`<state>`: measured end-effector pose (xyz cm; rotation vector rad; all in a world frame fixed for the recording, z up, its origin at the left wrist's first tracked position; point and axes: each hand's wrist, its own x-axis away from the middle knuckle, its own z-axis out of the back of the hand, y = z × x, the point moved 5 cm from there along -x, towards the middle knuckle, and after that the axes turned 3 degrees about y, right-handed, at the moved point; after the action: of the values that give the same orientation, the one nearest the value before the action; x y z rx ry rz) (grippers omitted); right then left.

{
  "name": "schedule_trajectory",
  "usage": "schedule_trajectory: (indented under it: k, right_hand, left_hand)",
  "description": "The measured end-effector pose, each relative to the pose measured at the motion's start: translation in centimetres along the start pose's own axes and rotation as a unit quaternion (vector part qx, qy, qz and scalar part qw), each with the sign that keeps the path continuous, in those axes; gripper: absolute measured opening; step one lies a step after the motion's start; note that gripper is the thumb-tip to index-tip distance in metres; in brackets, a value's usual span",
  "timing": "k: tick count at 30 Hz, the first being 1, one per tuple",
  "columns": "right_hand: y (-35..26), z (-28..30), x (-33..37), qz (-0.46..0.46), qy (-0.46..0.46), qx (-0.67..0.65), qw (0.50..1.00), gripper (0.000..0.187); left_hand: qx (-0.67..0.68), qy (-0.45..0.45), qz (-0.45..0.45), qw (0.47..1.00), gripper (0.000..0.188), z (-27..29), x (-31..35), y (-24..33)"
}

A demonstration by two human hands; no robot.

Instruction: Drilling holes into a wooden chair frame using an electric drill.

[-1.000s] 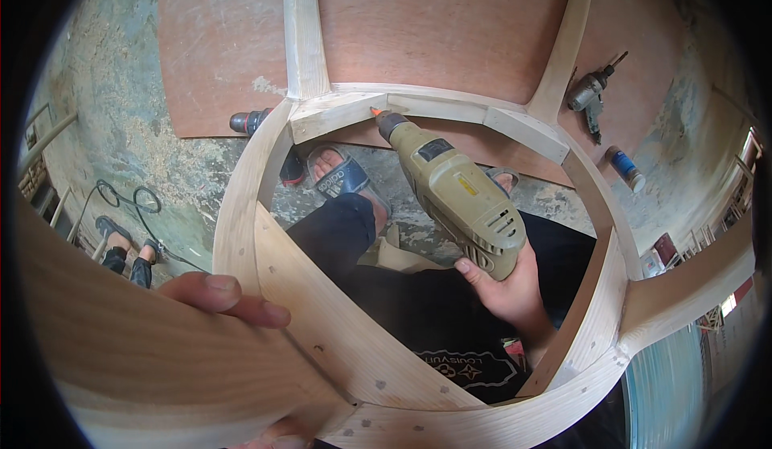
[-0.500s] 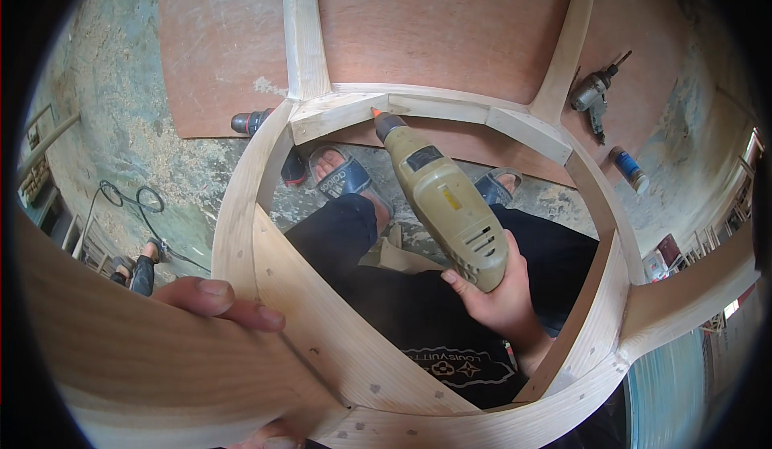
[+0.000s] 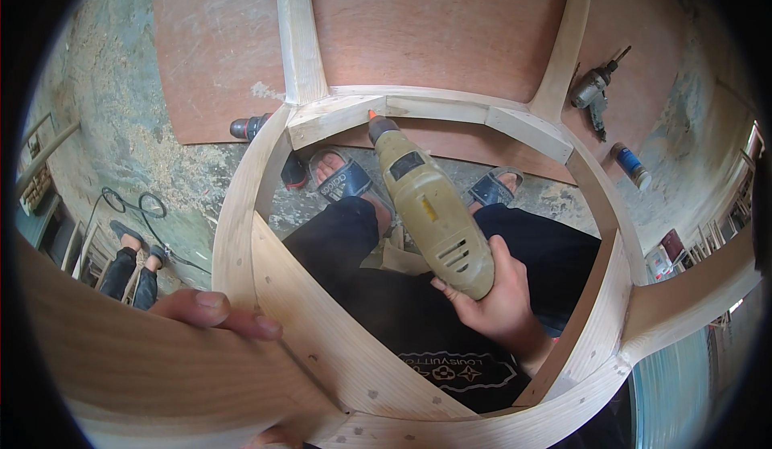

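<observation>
A pale wooden chair frame [image 3: 412,431], with a rounded ring and legs, lies before me. Fingers of my left hand [image 3: 221,312] wrap over the edge of its broad, curved wooden part [image 3: 161,369] at the lower left; the rest of that hand is mostly hidden behind the wood. My right hand [image 3: 503,308] grips the rear of an olive-green electric drill [image 3: 438,212], which points away from me. The drill's orange-tinged tip meets the inner face of a corner block [image 3: 338,119] on the far side of the ring; whether it has entered the wood I cannot tell.
A reddish-brown board [image 3: 434,39] lies on the stained floor beyond the frame. A metal power tool [image 3: 591,91] and a blue can [image 3: 631,166] lie at the right. Another drill [image 3: 248,126] shows behind the frame's left. A person's legs [image 3: 133,268] and a cable [image 3: 121,200] appear farther left.
The drill's rear and my right hand have shifted slightly left and down, while its tip stays at the corner block. More of the other person's legs shows at the left.
</observation>
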<state>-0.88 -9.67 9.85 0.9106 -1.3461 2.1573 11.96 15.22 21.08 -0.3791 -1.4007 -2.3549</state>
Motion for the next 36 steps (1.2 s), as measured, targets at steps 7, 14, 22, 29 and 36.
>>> schedule_trajectory:
  k: [7,14,22,29,36]
  right_hand:
    - [0.3,-0.3,0.2,-0.001,0.005,0.001,1.0,0.049]
    - [0.7,-0.3,0.4,-0.001,0.001,0.0,1.0,0.049]
    - [0.7,-0.2,0.0,0.002,0.005,-0.015,1.0,0.049]
    - [1.2,-0.4,-0.2,0.007,0.006,-0.01,1.0,0.05]
    - [1.8,-0.4,-0.3,-0.001,0.035,-0.053,0.998,0.049]
  left_hand:
    - [0.035,-0.106,-0.087,0.99,0.093,0.6,-0.7,-0.3]
    - [-0.01,-0.156,-0.134,0.979,0.091,0.7,-1.0,0.4]
    - [0.022,-0.056,-0.004,0.998,0.09,0.1,0.0,0.2]
    - [0.069,-0.013,-0.028,0.997,0.08,-0.2,0.3,-0.8]
    - [0.014,-0.02,-0.026,0.999,0.085,0.7,-0.6,0.0]
